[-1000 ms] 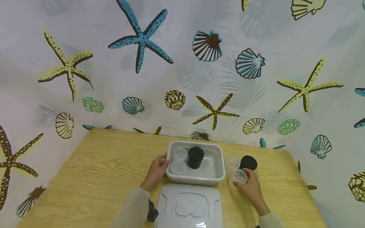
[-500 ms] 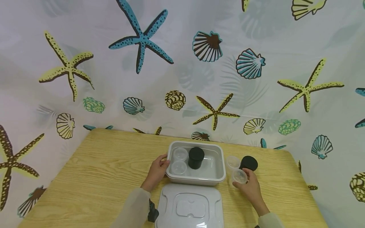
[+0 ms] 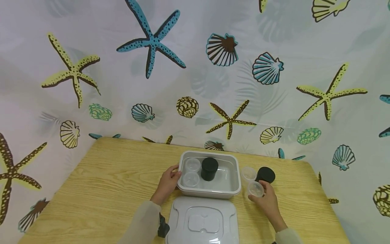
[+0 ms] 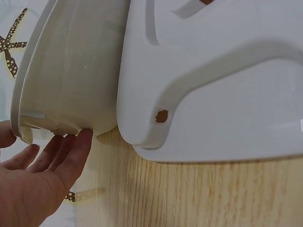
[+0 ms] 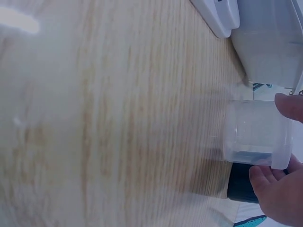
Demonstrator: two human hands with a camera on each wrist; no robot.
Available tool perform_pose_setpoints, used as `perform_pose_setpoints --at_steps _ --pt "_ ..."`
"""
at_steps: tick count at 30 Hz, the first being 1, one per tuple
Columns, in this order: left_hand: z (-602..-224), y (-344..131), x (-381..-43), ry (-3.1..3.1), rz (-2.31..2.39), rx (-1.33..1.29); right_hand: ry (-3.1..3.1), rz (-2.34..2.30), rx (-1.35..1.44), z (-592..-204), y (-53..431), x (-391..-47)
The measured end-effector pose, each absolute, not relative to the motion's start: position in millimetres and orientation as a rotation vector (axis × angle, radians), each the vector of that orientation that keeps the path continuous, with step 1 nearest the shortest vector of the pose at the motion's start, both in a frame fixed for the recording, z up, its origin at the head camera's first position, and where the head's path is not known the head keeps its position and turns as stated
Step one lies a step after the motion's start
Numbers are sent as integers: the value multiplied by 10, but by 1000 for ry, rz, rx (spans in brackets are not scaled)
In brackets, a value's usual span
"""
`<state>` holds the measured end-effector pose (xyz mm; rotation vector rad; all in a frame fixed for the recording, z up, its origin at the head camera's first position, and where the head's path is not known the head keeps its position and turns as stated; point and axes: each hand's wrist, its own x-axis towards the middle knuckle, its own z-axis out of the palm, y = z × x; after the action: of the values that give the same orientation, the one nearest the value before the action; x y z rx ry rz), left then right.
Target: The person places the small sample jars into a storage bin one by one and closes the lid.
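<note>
A light grey plastic bin (image 3: 225,193) stands on the table without its lid. My left hand (image 3: 168,181) holds its left end, thumb at the rim and fingertips against the outer wall (image 4: 71,71). Inside are two clear plastic jars (image 3: 191,179) on the left and a black round jar (image 3: 209,168) near the middle. To the right of the bin, my right hand (image 3: 268,200) grips a clear plastic jar (image 5: 255,132) near its ridged top, between thumb and fingers. It stands upright on the table. Behind it are another clear jar (image 3: 248,173) and a black jar (image 3: 266,174).
The bin's white lid (image 3: 203,220) lies flat on the wooden table (image 3: 122,169) in front of the bin. A curtain (image 3: 195,67) printed with starfish and shells hangs behind and at both sides of the table.
</note>
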<state>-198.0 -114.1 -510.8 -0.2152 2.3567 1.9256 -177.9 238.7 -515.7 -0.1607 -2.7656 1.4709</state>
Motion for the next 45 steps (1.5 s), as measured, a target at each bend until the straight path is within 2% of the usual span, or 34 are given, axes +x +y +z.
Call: perform_pose_setpoints --at_steps 27,45 --pt "-5113 -1141 -1990 2363 1912 -209 -2763 1515 -163 -5188 2397 -1757" --pt "-5106 -1135 -1986 2340 1907 -232 -2756 1549 -95 -4964 2426 -1688"
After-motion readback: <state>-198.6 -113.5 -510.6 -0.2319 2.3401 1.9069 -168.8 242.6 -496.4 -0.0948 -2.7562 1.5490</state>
